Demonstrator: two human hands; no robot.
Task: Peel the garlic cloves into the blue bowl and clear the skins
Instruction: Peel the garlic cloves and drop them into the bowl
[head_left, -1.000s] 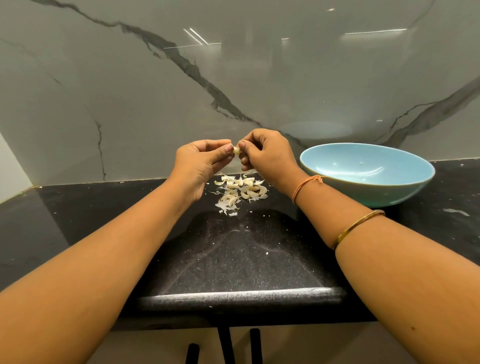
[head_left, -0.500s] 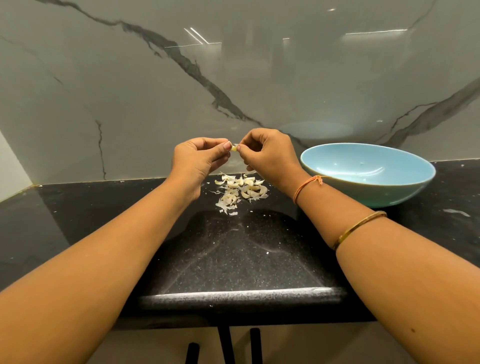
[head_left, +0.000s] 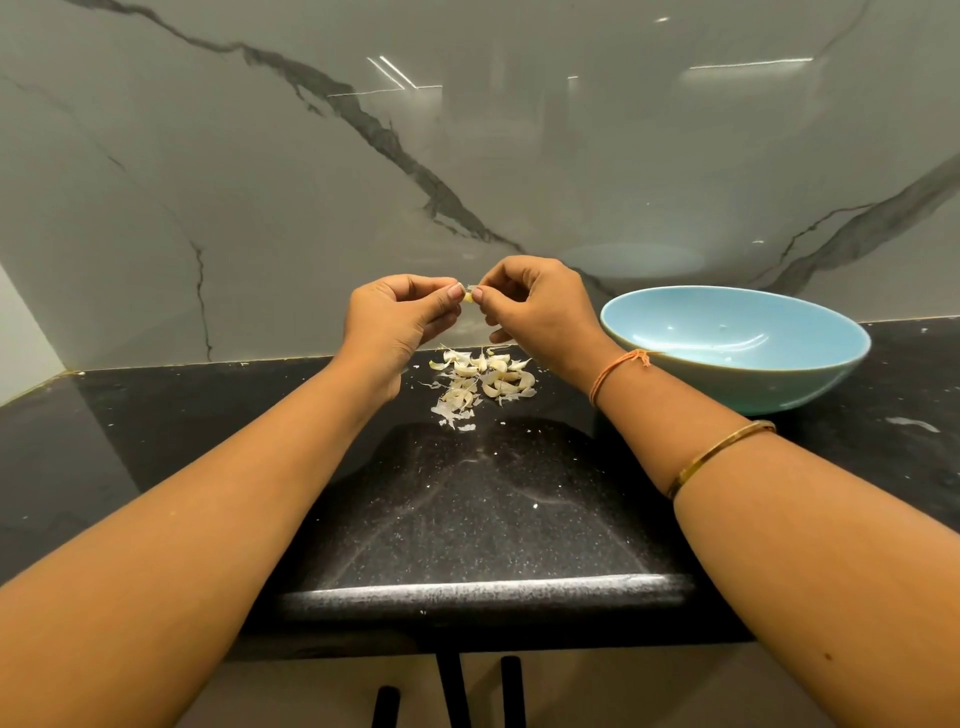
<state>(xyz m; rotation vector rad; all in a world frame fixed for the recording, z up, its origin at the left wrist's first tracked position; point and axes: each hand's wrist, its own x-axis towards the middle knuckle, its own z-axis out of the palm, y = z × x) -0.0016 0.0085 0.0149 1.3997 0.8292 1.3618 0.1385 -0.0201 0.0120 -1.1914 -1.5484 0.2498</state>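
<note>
Little has shifted in the last second: the hands have risen a touch, still working one clove. The left hand and right hand both pinch the garlic clove between thumb and fingertips, held above the pile of cloves and skins on the black bench. Peeling is under way. Next, I'd judge, strip the skin and drop the clove into the blue bowl, just right.
</note>
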